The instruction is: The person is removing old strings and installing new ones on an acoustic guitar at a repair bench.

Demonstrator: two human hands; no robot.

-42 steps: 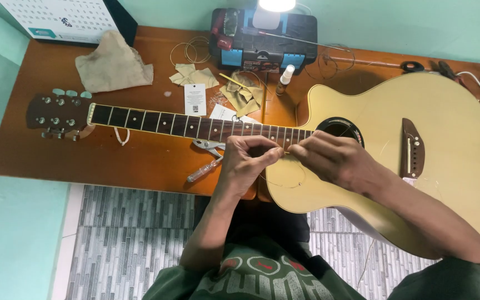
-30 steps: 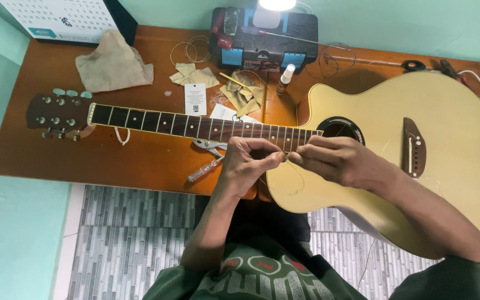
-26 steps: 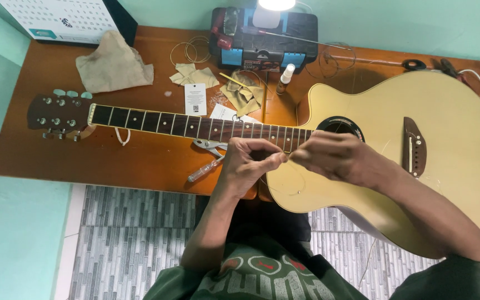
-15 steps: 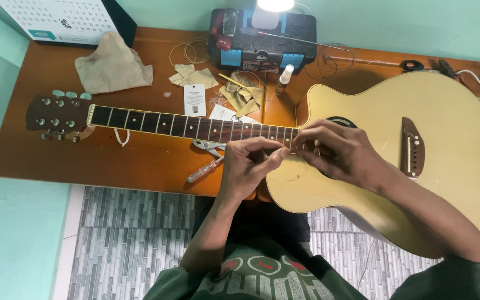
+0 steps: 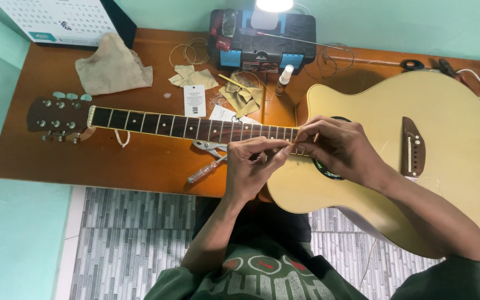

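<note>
Over the guitar's neck joint, both hands pinch at something too thin to make out.

On the brown wooden table [image 5: 40, 161] lies a pale yellow acoustic guitar [image 5: 451, 166], face up, its dark fretboard [image 5: 184, 126] running away from the body toward the headstock [image 5: 56, 115]. The left hand [image 5: 254, 169] hovers at the body end of the fretboard, fingers curled with thumb and forefinger pressed together; the right hand [image 5: 340, 147] covers the soundhole, its fingertips also pinched shut, meeting the left. What they grip cannot be told. Just beside the fretboard, on the person's side, lie a small plier-like tool [image 5: 209, 148] and a clear-handled screwdriver [image 5: 205, 170]. Beyond the fretboard sit a white tag [image 5: 194, 100], crumpled paper wrappers [image 5: 240, 95], coiled strings [image 5: 187, 53], a beige cloth [image 5: 112, 68], a small white bottle [image 5: 284, 79] and a black and blue toolbox [image 5: 262, 39].
</note>
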